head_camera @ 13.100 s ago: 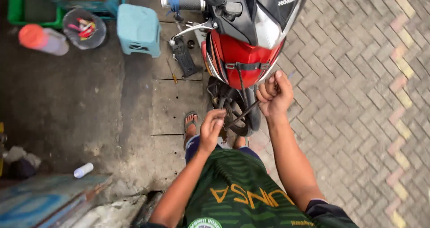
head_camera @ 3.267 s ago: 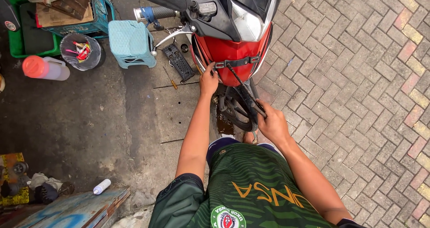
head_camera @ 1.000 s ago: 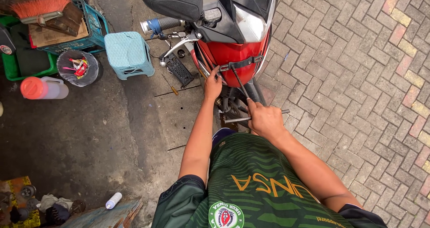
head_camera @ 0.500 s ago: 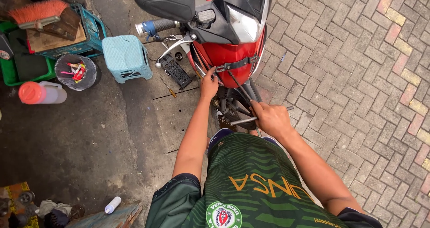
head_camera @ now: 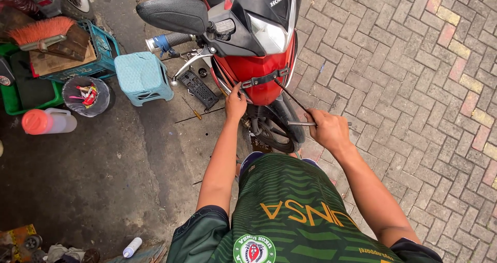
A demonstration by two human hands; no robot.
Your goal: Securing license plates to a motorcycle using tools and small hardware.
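Observation:
A red and black motorcycle point(head_camera: 259, 46) stands in front of me, its front wheel point(head_camera: 279, 128) just beyond my knees. My left hand point(head_camera: 235, 100) presses against the lower edge of the red front cover, fingers closed on a black strap there. My right hand point(head_camera: 326, 131) is closed around a thin metal rod point(head_camera: 300, 123) beside the tyre; a dark strap or cable point(head_camera: 292, 97) runs from it up to the front cover.
A light blue plastic stool point(head_camera: 142, 77) stands left of the motorcycle. Further left are a crate with a brush point(head_camera: 57, 40), a small bucket point(head_camera: 85, 95) and a jug with an orange cap point(head_camera: 46, 122). A screwdriver point(head_camera: 191, 109) lies on the concrete. Brick paving lies to the right.
The view has shifted slightly. My left hand stays on the front cover. My right hand has risen to the right, holding the metal rod beside the tyre.

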